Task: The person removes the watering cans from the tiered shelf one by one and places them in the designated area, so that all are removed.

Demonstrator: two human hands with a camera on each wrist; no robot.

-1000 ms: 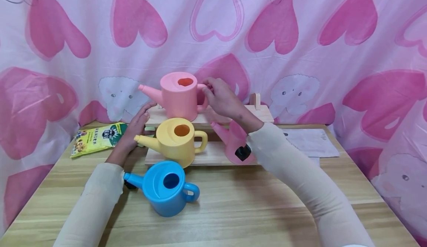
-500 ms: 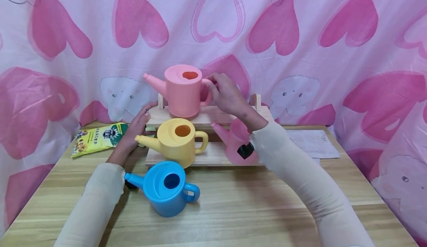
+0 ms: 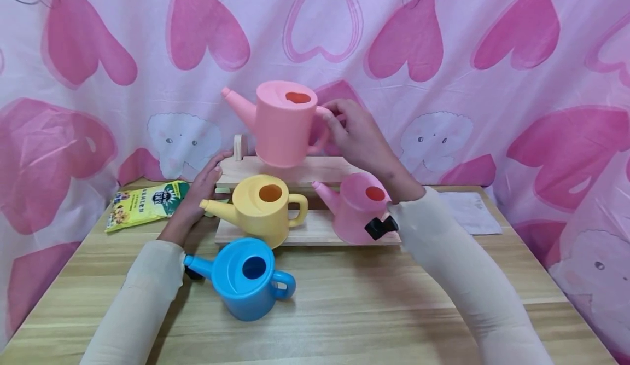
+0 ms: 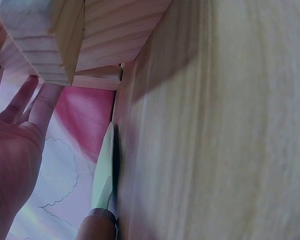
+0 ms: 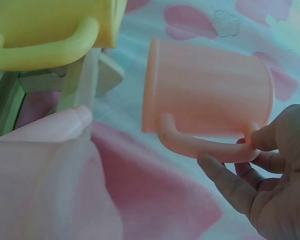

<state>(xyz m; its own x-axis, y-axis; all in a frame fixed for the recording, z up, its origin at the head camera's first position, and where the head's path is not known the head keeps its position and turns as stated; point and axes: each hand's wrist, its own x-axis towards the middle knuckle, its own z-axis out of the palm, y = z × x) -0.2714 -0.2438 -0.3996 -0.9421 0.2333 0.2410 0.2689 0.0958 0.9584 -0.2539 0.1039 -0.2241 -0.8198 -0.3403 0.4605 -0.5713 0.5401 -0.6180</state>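
My right hand (image 3: 356, 135) pinches the handle of a salmon-pink watering can (image 3: 284, 127), its spout pointing left. The can hangs over the upper board of a small wooden shelf (image 3: 330, 168); the right wrist view shows thumb and fingers on its handle (image 5: 205, 149). My left hand (image 3: 199, 190) rests against the shelf's left end, fingers extended along the wood (image 4: 37, 42). On the lower board stand a yellow watering can (image 3: 261, 217) and a second pink watering can (image 3: 356, 206), partly covered by my right wrist strap. A blue watering can (image 3: 246, 285) stands on the table in front.
A yellow-green packet (image 3: 145, 206) lies at the table's left rear. White cloth (image 3: 467, 212) lies at the right rear. A tool with a pale green blade (image 4: 104, 170) and wooden handle lies beside the shelf's left end. A heart-patterned curtain (image 3: 315, 36) hangs behind.
My right hand has raised the salmon-pink watering can off the upper board and carried it to the right. My left hand has stayed at the shelf's end. The other cans have not moved.
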